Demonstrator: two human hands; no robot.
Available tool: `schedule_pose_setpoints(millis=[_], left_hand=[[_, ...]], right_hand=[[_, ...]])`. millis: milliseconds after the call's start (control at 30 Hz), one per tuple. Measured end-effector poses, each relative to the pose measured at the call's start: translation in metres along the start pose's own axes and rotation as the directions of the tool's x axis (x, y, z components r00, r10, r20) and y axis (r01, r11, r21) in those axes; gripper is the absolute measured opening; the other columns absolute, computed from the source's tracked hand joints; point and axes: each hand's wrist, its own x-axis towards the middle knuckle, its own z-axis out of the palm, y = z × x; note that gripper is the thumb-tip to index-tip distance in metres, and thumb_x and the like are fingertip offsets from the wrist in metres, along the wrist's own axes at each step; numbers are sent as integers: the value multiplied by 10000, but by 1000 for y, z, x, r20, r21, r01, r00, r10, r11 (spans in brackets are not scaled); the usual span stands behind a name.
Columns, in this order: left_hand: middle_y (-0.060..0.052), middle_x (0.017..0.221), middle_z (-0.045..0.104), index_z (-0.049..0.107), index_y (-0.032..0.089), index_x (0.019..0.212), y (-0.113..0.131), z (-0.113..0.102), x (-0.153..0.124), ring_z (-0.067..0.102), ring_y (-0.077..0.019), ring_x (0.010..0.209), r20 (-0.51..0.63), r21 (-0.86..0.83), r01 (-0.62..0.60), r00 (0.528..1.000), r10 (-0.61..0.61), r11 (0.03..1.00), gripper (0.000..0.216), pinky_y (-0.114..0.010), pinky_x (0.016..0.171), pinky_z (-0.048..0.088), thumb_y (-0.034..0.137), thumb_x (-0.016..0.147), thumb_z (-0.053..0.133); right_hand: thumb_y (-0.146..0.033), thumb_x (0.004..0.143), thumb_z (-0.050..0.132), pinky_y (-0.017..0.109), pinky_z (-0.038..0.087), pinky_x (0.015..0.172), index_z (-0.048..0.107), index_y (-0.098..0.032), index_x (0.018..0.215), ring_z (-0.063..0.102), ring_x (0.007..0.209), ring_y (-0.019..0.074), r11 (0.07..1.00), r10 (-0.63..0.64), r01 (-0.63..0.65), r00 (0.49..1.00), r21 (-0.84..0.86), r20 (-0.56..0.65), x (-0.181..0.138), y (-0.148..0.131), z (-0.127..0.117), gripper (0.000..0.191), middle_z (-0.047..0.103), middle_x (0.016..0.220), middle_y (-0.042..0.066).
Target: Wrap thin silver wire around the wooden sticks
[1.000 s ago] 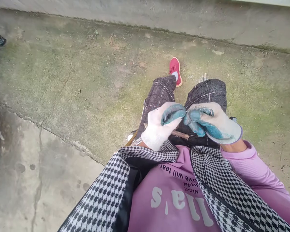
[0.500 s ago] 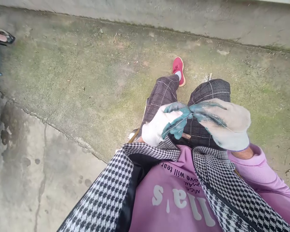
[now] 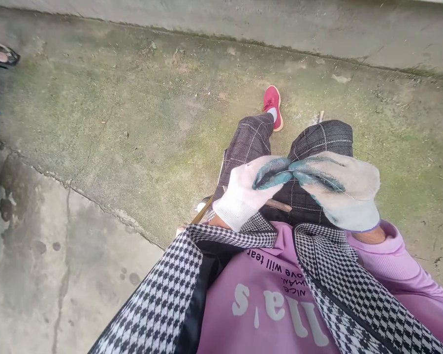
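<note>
Both my hands wear white work gloves with worn green-coated fingers, and they meet fingertip to fingertip above my lap. My left hand (image 3: 253, 187) is closed in a pinch on a thin pale wire. My right hand (image 3: 341, 184) pinches the same wire (image 3: 349, 195), which runs back across the glove toward its wrist. The stretch between the fingertips is short and partly hidden by the fingers. Under my left hand, a brown stick (image 3: 279, 205) lies across the dark checked trousers (image 3: 253, 135).
Mossy concrete ground (image 3: 151, 128) spreads around my red shoe (image 3: 273, 105). A low concrete wall (image 3: 221, 19) runs along the far side. At the far left, another person's dark shoe (image 3: 3, 55) shows. A paler slab (image 3: 29, 275) lies at lower left.
My left hand has turned and its fingers have folded in to a pinch. The wire end that stretched over the left fingers is no longer seen there. My right hand has barely moved.
</note>
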Motion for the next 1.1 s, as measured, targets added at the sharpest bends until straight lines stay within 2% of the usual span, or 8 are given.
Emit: schedule_pose_setpoints(millis=[300, 433, 500, 567, 700, 833, 933, 1100], left_hand=[[-74, 1122, 947, 905, 203, 1132, 9, -3, 3, 913, -234, 1031, 77, -290, 218, 976, -205, 932, 254, -337, 922, 798, 414, 1000, 954], [-25, 818, 778, 719, 211, 877, 6, 5, 7, 681, -129, 597, 395, -685, 437, 895, -208, 583, 483, -264, 575, 639, 611, 968, 974], [29, 722, 634, 663, 227, 857, 4, 12, 8, 528, -95, 510, 497, -751, 524, 849, -178, 403, 586, -248, 487, 542, 706, 922, 994], [52, 705, 574, 677, 235, 895, 3, 16, 8, 502, -99, 513, 508, -753, 541, 840, -193, 375, 616, -260, 490, 549, 752, 891, 1011], [-34, 883, 798, 800, 217, 1068, 2, 13, 7, 768, -189, 707, 324, -613, 386, 919, -226, 690, 595, -357, 712, 728, 762, 946, 1003], [-86, 1126, 923, 886, 225, 1191, -5, 3, 3, 898, -268, 1075, 2, -185, 117, 993, -118, 976, 415, -418, 1038, 778, 586, 1023, 1001], [-84, 1229, 930, 912, 245, 1310, -14, -1, -2, 903, -264, 1149, -58, 127, -72, 995, 80, 989, 312, -408, 1102, 771, 474, 1100, 946], [-76, 1334, 887, 885, 284, 1472, -32, -5, -4, 894, -233, 1225, 19, 400, -369, 918, 395, 839, 286, -362, 1134, 752, 332, 1212, 776]], right_hand=[[-316, 1207, 709, 354, 627, 708, 945, -289, 1154, 888, 870, 242, 992, -94, 99, 994, -76, 58, 5, 5, -7, 244, 946, 1073, 53], [-325, 1208, 703, 360, 630, 725, 956, -290, 1208, 892, 921, 257, 990, -134, 138, 987, -40, 84, 2, 4, -9, 256, 948, 1123, 69], [-359, 1217, 706, 371, 646, 736, 957, -323, 1222, 899, 941, 270, 994, -98, 101, 992, -34, 81, 1, 3, -9, 253, 950, 1137, 64], [-406, 1227, 694, 386, 660, 738, 952, -358, 1202, 901, 940, 281, 998, -24, 28, 996, -50, 87, 1, 1, -8, 264, 947, 1118, 53], [-418, 1209, 723, 388, 674, 740, 937, -346, 1152, 891, 876, 275, 999, 47, -47, 997, 4, 67, 5, -1, -5, 233, 926, 1030, 38], [-351, 1165, 778, 342, 663, 726, 927, -308, 1118, 881, 824, 233, 995, 23, -25, 999, 94, 24, 8, -2, -3, 163, 922, 995, 15], [-383, 1171, 742, 343, 666, 746, 936, -322, 1101, 881, 841, 236, 994, 67, -73, 995, 82, 71, 7, -4, -4, 215, 926, 1004, 10], [-398, 1184, 724, 361, 659, 737, 934, -324, 1077, 864, 837, 250, 992, 92, -100, 991, 76, 98, 7, -7, -4, 247, 917, 992, 24]])
